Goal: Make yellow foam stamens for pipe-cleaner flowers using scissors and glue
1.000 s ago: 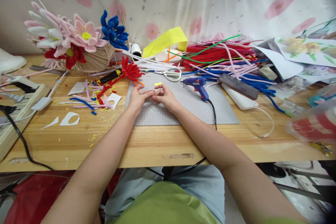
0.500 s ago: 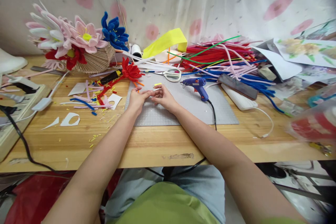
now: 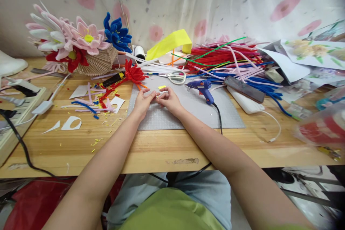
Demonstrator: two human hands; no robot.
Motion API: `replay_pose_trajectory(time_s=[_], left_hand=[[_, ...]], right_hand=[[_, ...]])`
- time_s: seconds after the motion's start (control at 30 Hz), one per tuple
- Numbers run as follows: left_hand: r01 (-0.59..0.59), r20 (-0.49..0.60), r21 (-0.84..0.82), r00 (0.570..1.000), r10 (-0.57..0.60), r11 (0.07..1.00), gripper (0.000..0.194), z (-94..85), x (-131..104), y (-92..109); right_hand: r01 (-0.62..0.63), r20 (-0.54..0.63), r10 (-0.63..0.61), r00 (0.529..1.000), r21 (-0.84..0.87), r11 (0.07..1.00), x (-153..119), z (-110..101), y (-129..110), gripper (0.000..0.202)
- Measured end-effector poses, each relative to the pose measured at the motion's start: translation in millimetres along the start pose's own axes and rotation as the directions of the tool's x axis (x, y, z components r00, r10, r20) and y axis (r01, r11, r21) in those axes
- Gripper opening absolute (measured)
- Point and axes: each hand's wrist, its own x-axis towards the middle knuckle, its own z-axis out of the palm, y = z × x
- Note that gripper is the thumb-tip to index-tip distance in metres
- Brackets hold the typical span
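Over the grey cutting mat (image 3: pixel 226 116), my left hand (image 3: pixel 142 102) and my right hand (image 3: pixel 170 101) meet with fingertips pinched close together. Between them is a small, thin whitish piece (image 3: pixel 161 94), too small to name; both hands seem closed on it. Just beyond the fingertips lies a small yellow piece (image 3: pixel 161 87) on the mat. A red fuzzy flower (image 3: pixel 134 72) with orange stems rests beyond my left hand. White-handled scissors (image 3: pixel 176 77) lie at the mat's far edge, and a blue glue gun (image 3: pixel 202 89) rests to the right of my right hand.
Pipe cleaners (image 3: pixel 223 55) in several colours are heaped at the back. A basket of fuzzy flowers (image 3: pixel 97 63) stands back left. Paper scraps (image 3: pixel 71 123) and yellow bits litter the left. A dark phone-like slab (image 3: pixel 244 89) lies right; the glue gun's cord (image 3: pixel 219 116) crosses the mat.
My fingers have shifted slightly around the small piece, and more of its whitish part shows between them. The right hand's fingers have turned a little. Everything else on the table stays put.
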Motion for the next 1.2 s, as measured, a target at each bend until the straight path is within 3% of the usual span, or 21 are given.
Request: replay_pose_trajectory(time_s=[0.17,0.43,0.77,1.0,1.2], left_hand=[[0.02,0.042,-0.003,0.999,-0.019,1.0,0.057,-0.1,-2,2],[-0.004,-0.176,0.013,0.984,0.006,1.0,0.057,-0.7,2,5],[0.007,-0.16,0.016,0.987,-0.004,1.0,0.066,-0.5,1,5],[-0.03,-0.061,0.031,0.998,0.032,0.999,0.081,-5.1,0,9],[-0.095,-0.189,0.207,0.973,0.135,0.974,0.072,-12.3,3,12]], right_hand=[[-0.016,0.02,0.016,1.0,0.007,1.0,1,-1,1,0.05],[0.03,0.05,-0.026,0.998,-0.082,0.996,1,-2,3,0.049],[0.046,0.044,-0.041,0.998,-0.105,0.993,0,-1,2,0.049],[0.08,-0.116,-0.087,0.989,-0.068,0.995,-5,-10,-5,0.048],[0.172,-0.252,-0.24,0.937,-0.265,0.949,2,-40,-10,0.039]])
